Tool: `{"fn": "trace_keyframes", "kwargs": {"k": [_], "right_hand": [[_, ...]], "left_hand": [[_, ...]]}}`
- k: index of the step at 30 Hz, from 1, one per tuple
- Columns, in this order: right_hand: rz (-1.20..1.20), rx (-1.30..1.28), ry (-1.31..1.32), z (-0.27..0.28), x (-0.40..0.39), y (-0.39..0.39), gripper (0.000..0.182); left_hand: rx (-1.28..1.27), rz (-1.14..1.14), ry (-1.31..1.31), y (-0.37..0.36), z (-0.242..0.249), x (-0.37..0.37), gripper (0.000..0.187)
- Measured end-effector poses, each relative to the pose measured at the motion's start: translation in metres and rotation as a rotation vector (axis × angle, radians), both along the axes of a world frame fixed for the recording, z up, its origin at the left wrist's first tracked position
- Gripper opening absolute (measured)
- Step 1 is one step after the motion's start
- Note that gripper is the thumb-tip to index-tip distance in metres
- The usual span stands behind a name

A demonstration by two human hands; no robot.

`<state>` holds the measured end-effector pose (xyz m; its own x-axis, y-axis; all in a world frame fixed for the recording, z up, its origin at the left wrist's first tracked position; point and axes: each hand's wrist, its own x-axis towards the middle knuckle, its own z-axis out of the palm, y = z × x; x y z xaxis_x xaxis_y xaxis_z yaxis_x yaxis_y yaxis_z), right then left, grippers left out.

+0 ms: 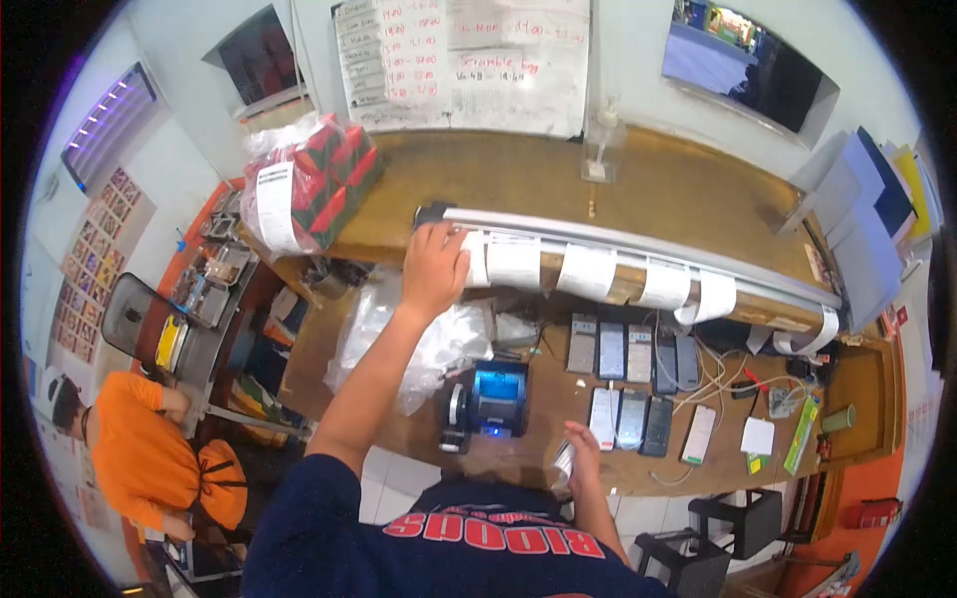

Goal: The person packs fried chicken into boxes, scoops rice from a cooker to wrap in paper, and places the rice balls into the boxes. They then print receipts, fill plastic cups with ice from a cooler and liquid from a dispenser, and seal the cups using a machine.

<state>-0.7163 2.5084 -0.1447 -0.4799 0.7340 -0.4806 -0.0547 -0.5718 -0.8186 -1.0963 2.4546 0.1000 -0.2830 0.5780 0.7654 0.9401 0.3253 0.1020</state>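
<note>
My left hand [436, 271] reaches up to the left end of a long metal ticket rail [638, 249] on the shelf edge. Its fingers are closed at the leftmost printed paper slip [475, 261]. Several more white slips [586, 272] hang along the rail to the right. Low in front of me, my right hand [584, 456] is closed around a small printed paper slip [564, 460], partly hidden by the fingers. To the left of that hand stands a blue-topped label printer [498, 394] with a lit blue light.
Several phones [632, 419] and tangled cables lie on the desk at right. Clear plastic bags [399, 339] are heaped at left. A wrapped red-and-green bundle [309, 184] and a pump bottle [602, 145] stand on the shelf. A person in orange [150, 448] bends at far left; black stools [733, 523] stand below right.
</note>
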Motion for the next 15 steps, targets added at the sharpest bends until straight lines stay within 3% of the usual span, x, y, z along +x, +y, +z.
{"fn": "trace_keyframes", "kwargs": {"k": [2, 6, 8, 12, 15], "right_hand": [[0.043, -0.022, -0.003, 0.005, -0.007, 0.003, 0.020], [0.116, -0.122, 0.104, 0.003, -0.015, 0.014, 0.022], [0.232, -0.098, 0.111, 0.029, -0.018, 0.016, 0.025], [0.291, 0.078, 0.155, 0.016, -0.035, 0.015, 0.031], [0.398, 0.189, 0.226, 0.052, -0.053, -0.025, 0.035]], "left_hand": [[-0.078, -0.011, 0.018, 0.004, -0.004, -0.007, 0.031], [0.017, 0.001, 0.059, 0.004, -0.006, 0.009, 0.031], [0.007, 0.111, 0.035, 0.000, -0.011, 0.016, 0.033], [-0.029, 0.260, -0.151, -0.013, -0.013, 0.033, 0.041], [-0.048, 0.233, -0.136, -0.065, -0.013, 0.060, 0.055]]}}
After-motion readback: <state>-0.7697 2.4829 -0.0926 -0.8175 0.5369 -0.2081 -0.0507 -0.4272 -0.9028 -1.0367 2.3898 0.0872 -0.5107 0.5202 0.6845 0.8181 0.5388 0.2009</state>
